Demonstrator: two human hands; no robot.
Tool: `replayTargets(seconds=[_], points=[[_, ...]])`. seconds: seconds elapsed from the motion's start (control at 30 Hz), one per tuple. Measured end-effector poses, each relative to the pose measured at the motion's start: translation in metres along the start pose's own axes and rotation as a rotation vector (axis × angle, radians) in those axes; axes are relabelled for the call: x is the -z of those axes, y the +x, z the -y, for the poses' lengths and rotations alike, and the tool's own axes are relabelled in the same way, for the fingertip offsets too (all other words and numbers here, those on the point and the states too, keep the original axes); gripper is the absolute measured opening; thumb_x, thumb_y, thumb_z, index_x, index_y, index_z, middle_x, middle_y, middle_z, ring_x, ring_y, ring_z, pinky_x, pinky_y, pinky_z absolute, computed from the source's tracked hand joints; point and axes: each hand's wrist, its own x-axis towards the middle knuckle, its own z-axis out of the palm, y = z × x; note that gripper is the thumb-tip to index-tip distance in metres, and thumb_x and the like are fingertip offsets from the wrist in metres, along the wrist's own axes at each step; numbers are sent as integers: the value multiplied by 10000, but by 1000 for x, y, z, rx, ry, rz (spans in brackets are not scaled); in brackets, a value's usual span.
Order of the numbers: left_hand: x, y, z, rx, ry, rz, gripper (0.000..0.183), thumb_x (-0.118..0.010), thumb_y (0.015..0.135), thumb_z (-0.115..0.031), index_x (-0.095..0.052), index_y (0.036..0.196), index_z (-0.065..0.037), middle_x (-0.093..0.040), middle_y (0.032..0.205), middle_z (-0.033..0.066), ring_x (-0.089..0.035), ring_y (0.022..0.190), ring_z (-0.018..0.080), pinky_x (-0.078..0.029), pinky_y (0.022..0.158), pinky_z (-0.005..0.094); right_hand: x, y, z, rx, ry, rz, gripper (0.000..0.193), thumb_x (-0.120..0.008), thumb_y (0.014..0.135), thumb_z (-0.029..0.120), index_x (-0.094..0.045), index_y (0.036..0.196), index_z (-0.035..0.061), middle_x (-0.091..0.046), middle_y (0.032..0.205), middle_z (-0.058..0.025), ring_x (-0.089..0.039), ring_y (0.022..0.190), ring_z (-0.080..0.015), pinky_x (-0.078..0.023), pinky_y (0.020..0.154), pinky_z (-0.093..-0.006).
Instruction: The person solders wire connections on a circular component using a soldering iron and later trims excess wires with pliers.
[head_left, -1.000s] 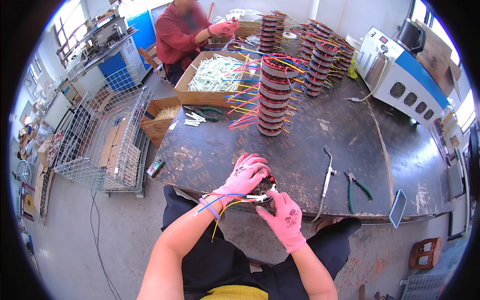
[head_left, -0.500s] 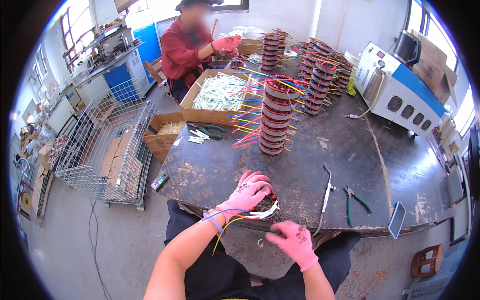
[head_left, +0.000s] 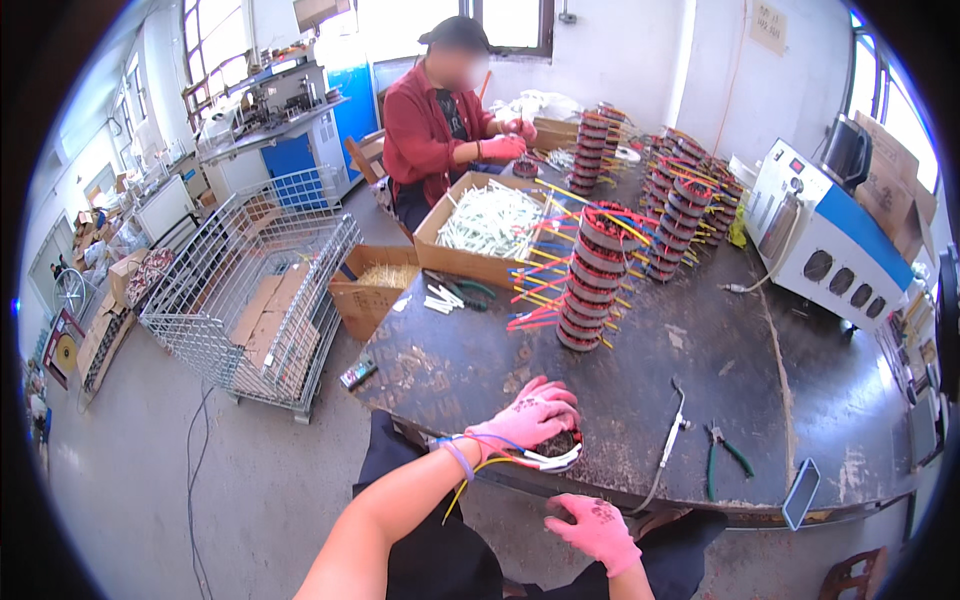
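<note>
At the table's front edge lies a small wound motor stator (head_left: pixel 569 441), a dark ring with red windings. My left hand (head_left: pixel 537 414), in a pink glove, grips it from above and hides much of it. White sleeved leads (head_left: pixel 552 461) curve round its near side, and blue and yellow wires run left across my wrist. My right hand (head_left: pixel 598 530), gloved too, hovers over my lap just off the edge, thumb and fingers a little apart and nothing visible in them. A tall stack of similar stators (head_left: pixel 590 285) with red, blue and yellow wires stands beyond.
Right of my hands lie a thin torch with a hose (head_left: pixel 673 435), green-handled pliers (head_left: pixel 727 455) and a blue-framed rectangular piece (head_left: pixel 800 494). A box of white tubes (head_left: pixel 427 240) sits far left, near a seated co-worker (head_left: pixel 425 140). A wire cage (head_left: pixel 250 300) stands on the floor.
The view has shifted, so the scene sits lower and further right. My left hand stays on the stator. My right hand, blurred before, is now steadier and lower, beneath the table edge.
</note>
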Motion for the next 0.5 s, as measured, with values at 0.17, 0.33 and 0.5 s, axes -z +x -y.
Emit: replayTargets(seconds=[0.17, 0.33, 0.5], points=[[7, 2, -14, 28, -27, 35, 266, -507, 1001, -287, -698, 1144, -169, -559, 1343, 68, -378, 1403, 272, -114, 1220, 494, -14, 5, -32, -13, -229, 105, 402, -573, 878, 415, -687, 1084, 90, -687, 1024, -148, -669, 971, -331, -531, 825, -429], [4, 0, -12, 9, 6, -24, 265, -521, 985, -295, -714, 1120, -172, -584, 1291, 52, -420, 1360, 264, -136, 1213, 499, -18, 7, -30, 61, -178, 73, 400, -561, 903, 423, -686, 1086, 89, -686, 1024, -156, -664, 983, -337, -528, 837, -434], [3, 1, -11, -11, 2, -52, 259, -532, 974, -295, -724, 1102, -177, -600, 1257, 45, -445, 1334, 260, -154, 1205, 503, -19, 8, -30, 69, -200, 65, 408, -555, 913, 433, -683, 1092, 90, -686, 1027, -163, -663, 986, -338, -526, 841, -435]])
